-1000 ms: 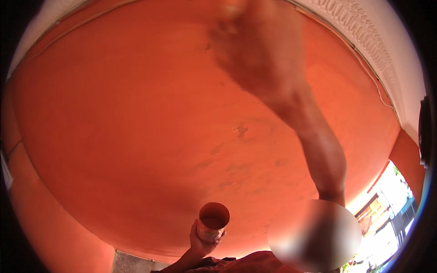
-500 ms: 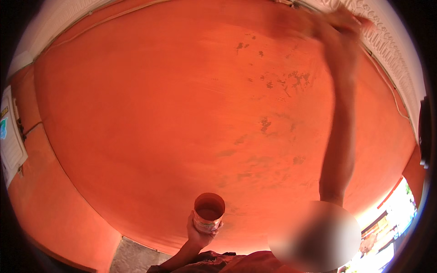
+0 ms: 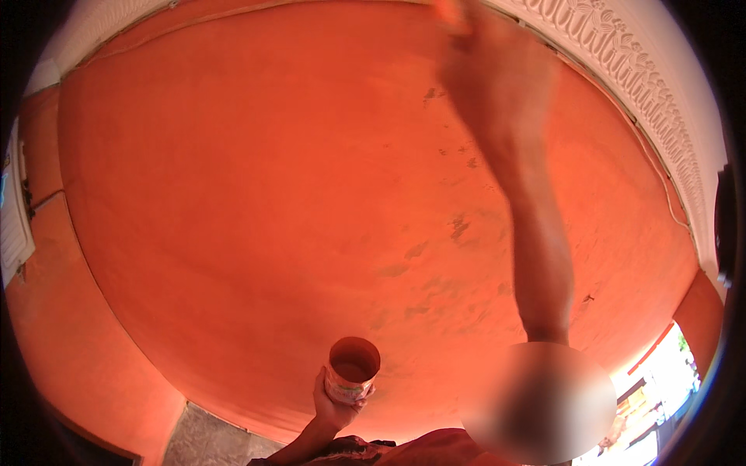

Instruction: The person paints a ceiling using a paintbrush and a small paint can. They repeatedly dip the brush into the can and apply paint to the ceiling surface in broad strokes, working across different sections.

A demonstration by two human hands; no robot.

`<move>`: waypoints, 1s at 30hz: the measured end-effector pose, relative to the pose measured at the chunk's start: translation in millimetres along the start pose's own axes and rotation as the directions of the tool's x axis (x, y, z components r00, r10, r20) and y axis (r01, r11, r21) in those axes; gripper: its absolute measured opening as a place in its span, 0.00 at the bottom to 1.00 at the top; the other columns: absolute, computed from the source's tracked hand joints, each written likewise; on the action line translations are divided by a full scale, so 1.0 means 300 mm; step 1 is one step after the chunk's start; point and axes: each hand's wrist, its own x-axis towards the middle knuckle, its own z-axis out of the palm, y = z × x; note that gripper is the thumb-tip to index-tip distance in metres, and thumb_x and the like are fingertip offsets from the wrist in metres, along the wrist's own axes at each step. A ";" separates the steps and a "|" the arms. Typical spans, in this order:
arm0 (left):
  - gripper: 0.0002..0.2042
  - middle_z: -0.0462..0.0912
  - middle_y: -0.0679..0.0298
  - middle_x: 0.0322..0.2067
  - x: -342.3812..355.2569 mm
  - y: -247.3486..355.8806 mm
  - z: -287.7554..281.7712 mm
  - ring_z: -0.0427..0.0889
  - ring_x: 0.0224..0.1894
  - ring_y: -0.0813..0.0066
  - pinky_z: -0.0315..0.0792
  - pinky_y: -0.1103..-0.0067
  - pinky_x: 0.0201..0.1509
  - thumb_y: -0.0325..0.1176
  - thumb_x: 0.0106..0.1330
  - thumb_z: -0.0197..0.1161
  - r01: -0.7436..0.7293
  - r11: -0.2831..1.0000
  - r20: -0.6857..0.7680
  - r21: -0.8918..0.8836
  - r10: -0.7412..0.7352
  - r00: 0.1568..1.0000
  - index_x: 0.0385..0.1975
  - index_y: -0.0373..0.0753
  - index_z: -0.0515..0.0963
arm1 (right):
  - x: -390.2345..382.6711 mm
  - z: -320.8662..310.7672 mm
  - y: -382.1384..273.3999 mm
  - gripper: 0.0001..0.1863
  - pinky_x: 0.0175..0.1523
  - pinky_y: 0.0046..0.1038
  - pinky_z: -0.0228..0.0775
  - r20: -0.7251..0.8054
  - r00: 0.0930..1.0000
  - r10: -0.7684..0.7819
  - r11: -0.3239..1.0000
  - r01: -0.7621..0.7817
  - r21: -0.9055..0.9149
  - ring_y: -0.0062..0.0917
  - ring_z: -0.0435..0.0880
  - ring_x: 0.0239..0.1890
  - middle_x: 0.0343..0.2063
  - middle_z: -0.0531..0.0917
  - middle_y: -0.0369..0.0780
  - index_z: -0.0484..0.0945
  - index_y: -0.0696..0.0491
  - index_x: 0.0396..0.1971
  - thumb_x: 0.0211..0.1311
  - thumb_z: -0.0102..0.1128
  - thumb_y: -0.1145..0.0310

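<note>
My left hand (image 3: pixel 336 409) is wrapped round a small open can (image 3: pixel 348 387) low in the middle. The can is tilted so that its orange inside shows, with paint at the bottom. My right arm reaches up to the top of the orange wall (image 3: pixel 233 194). At its end my right hand (image 3: pixel 503 78) is closed and smeared by motion. From its fingers a blurred orange-ended tool (image 3: pixel 448 12) sticks out, cut off by the upper edge; its kind is unclear. Dark, patchy marks (image 3: pixel 458 225) show on the wall below and beside this hand.
White moulded trim (image 3: pixel 645 101) curves along the top right, with a thin cable (image 3: pixel 668 179) beside it. A white panel (image 3: pixel 14 225) is at the far left. Grey floor (image 3: pixel 210 439) shows lower left, a bright opening (image 3: pixel 660 404) lower right. A round blur hides part of the lower right.
My right hand has swept left along the top of the wall with the tool. My left hand and the can have barely moved. The view has shifted slightly.
</note>
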 end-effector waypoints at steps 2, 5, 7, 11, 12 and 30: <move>0.30 0.80 0.57 0.48 -0.006 -0.005 -0.007 0.80 0.43 0.56 0.75 0.75 0.31 0.63 0.70 0.48 -0.052 0.999 -0.061 -0.008 0.052 0.997 0.59 0.45 0.73 | 0.015 0.108 -0.151 0.05 0.29 0.37 0.75 -0.154 0.967 -0.203 0.979 0.199 -0.041 0.35 0.85 0.27 0.24 0.83 0.42 0.80 0.52 0.37 0.62 0.60 0.72; 0.30 0.80 0.56 0.48 0.024 0.000 -0.121 0.80 0.45 0.56 0.75 0.75 0.31 0.63 0.69 0.50 0.170 0.985 0.063 -0.023 -0.168 0.984 0.59 0.44 0.73 | -0.033 0.135 -0.275 0.07 0.30 0.30 0.79 -0.004 0.935 -0.354 0.935 0.354 -0.003 0.25 0.86 0.30 0.27 0.82 0.35 0.75 0.52 0.44 0.69 0.60 0.73; 0.33 0.80 0.55 0.50 0.013 0.014 -0.102 0.80 0.45 0.53 0.74 0.76 0.30 0.64 0.69 0.51 0.123 0.992 0.040 -0.008 -0.122 0.992 0.61 0.44 0.72 | -0.036 0.113 -0.314 0.09 0.32 0.30 0.80 0.072 0.944 -0.323 0.930 0.302 0.209 0.26 0.87 0.31 0.28 0.83 0.37 0.75 0.54 0.45 0.67 0.61 0.74; 0.34 0.79 0.55 0.49 -0.025 0.076 -0.058 0.80 0.45 0.53 0.73 0.76 0.29 0.64 0.67 0.54 0.137 0.990 -0.012 -0.036 -0.137 0.990 0.61 0.43 0.72 | -0.066 0.020 -0.258 0.07 0.33 0.33 0.76 -0.146 0.981 -0.130 0.697 0.195 0.690 0.32 0.86 0.27 0.22 0.85 0.43 0.83 0.58 0.35 0.60 0.59 0.76; 0.34 0.79 0.55 0.48 -0.006 0.077 -0.047 0.79 0.46 0.53 0.73 0.77 0.29 0.64 0.66 0.55 0.211 0.977 0.013 -0.022 -0.211 0.978 0.61 0.43 0.72 | -0.094 -0.028 -0.125 0.07 0.34 0.33 0.76 -0.151 0.985 -0.080 0.721 0.162 0.674 0.31 0.86 0.28 0.23 0.85 0.42 0.83 0.58 0.36 0.60 0.59 0.76; 0.36 0.79 0.55 0.54 -0.018 0.023 0.007 0.81 0.48 0.52 0.77 0.73 0.29 0.68 0.69 0.49 0.117 0.993 -0.006 -0.004 -0.118 0.993 0.66 0.46 0.69 | -0.914 -0.602 0.998 0.12 0.54 0.27 0.75 0.478 0.815 0.328 0.129 0.463 -0.877 0.24 0.81 0.40 0.38 0.81 0.36 0.83 0.52 0.48 0.69 0.60 0.68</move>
